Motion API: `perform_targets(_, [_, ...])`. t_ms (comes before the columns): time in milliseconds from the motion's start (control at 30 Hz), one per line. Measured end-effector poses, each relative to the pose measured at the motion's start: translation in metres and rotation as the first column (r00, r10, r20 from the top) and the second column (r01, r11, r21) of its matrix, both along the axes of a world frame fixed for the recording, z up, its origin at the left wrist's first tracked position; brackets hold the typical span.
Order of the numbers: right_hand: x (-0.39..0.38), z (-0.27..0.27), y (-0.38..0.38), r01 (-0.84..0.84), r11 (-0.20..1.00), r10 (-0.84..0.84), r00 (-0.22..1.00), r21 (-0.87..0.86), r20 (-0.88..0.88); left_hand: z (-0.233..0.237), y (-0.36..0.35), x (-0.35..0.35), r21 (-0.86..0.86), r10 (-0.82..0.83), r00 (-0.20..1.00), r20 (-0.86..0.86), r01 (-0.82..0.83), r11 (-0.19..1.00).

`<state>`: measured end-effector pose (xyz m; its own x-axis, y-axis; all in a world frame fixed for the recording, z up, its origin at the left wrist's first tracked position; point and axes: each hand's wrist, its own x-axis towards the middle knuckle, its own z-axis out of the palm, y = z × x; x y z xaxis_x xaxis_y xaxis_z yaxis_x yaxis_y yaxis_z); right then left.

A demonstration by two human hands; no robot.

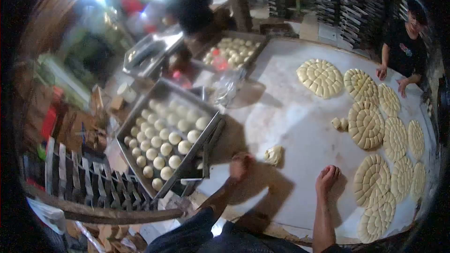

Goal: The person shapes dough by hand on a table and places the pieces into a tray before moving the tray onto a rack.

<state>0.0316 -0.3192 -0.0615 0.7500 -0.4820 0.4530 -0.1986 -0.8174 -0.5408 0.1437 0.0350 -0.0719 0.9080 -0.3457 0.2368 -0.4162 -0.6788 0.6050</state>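
Observation:
My left hand [241, 165] is over the left part of the pale work table [290, 131], smeared by motion, so its fingers do not show clearly. Just right of it lies a rough lump of dough [274, 156], apart from the hand. My right hand [328, 178] rests low on the table with its fingers curled in; anything under or inside them is hidden. Two small dough pieces [340, 123] sit farther up. Beyond my right hand, several flat rounds of dough [371, 180], scored into segments, cover the table's right side.
At the left, a metal tray [161, 84] holds rows of round dough balls [174, 138]. Another dough-filled tray [262, 42] stands at the back. A co-worker [407, 49] has both hands by the far right edge. Metal slats [77, 178] stand lower left, beside a wooden bar [122, 216].

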Motion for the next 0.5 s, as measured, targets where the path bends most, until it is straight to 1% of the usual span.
perform_targets(33, [0.002, 0.000, 0.012, 0.086, 0.988, -0.090, 0.996, 0.131, 0.021, 0.000, -0.009, -0.008, -0.015, -0.039, 0.996, -0.079, 0.038, 0.999])
perform_targets(67, [-0.009, 0.007, 0.026, 0.058, 0.996, -0.051, 0.995, 0.068, -0.089, -0.008, -0.011, -0.025, -0.035, -0.085, 0.985, -0.148, 0.081, 0.996])
perform_targets(100, [-0.025, 0.014, 0.031, 0.036, 0.998, -0.032, 0.995, 0.044, -0.098, -0.020, -0.007, -0.048, -0.049, -0.135, 0.972, -0.194, 0.128, 0.991])
perform_targets(133, [-0.041, 0.023, 0.038, -0.127, 0.992, 0.122, 0.982, -0.026, -0.141, -0.027, 0.005, -0.074, -0.064, -0.192, 0.952, -0.238, 0.182, 0.981])
perform_targets(167, [-0.057, 0.030, 0.046, -0.285, 0.955, 0.265, 0.944, -0.082, -0.197, -0.028, 0.021, -0.099, -0.094, -0.265, 0.917, -0.297, 0.248, 0.964])
perform_targets(200, [-0.072, 0.032, 0.039, -0.253, 0.966, 0.234, 0.947, -0.060, -0.221, -0.017, 0.041, -0.119, -0.136, -0.341, 0.864, -0.371, 0.313, 0.940])
perform_targets(233, [-0.081, 0.039, 0.036, -0.212, 0.977, 0.197, 0.950, -0.036, -0.242, 0.005, 0.061, -0.131, -0.191, -0.429, 0.789, -0.440, 0.385, 0.903])
perform_targets(267, [-0.078, 0.081, 0.048, 0.036, 0.994, 0.019, 0.877, 0.103, -0.480, 0.041, 0.080, -0.136, -0.262, -0.514, 0.696, -0.500, 0.444, 0.857])
perform_targets(300, [-0.074, 0.124, 0.060, 0.287, 0.949, -0.107, 0.677, 0.128, -0.728, 0.096, 0.101, -0.134, -0.349, -0.609, 0.613, -0.504, 0.501, 0.792])
perform_targets(333, [-0.095, 0.056, -0.004, 0.202, 0.943, 0.002, 0.790, 0.264, -0.613, 0.153, 0.122, -0.125, -0.419, -0.701, 0.559, -0.443, 0.562, 0.713])
perform_targets(367, [-0.095, 0.042, -0.019, 0.092, 0.915, 0.118, 0.870, 0.393, -0.479, 0.223, 0.142, -0.113, -0.487, -0.755, 0.521, -0.397, 0.578, 0.655])
perform_targets(400, [-0.096, 0.025, -0.029, 0.180, 0.873, 0.082, 0.861, 0.453, -0.501, 0.265, 0.165, -0.089, -0.421, -0.854, 0.475, -0.214, 0.744, 0.519])
perform_targets(433, [-0.079, 0.055, 0.003, 0.268, 0.820, 0.044, 0.851, 0.505, -0.524, 0.295, 0.189, -0.067, -0.262, -0.812, 0.580, -0.064, 0.775, 0.575])
perform_targets(467, [-0.049, 0.090, 0.037, 0.435, 0.676, -0.019, 0.817, 0.595, -0.576, 0.315, 0.210, -0.040, -0.169, -0.758, 0.652, 0.018, 0.749, 0.641])
perform_targets(500, [-0.020, 0.080, 0.043, 0.197, 0.794, 0.137, 0.864, 0.575, -0.485, 0.331, 0.227, -0.011, 0.085, -0.609, 0.793, 0.018, 0.606, 0.791])
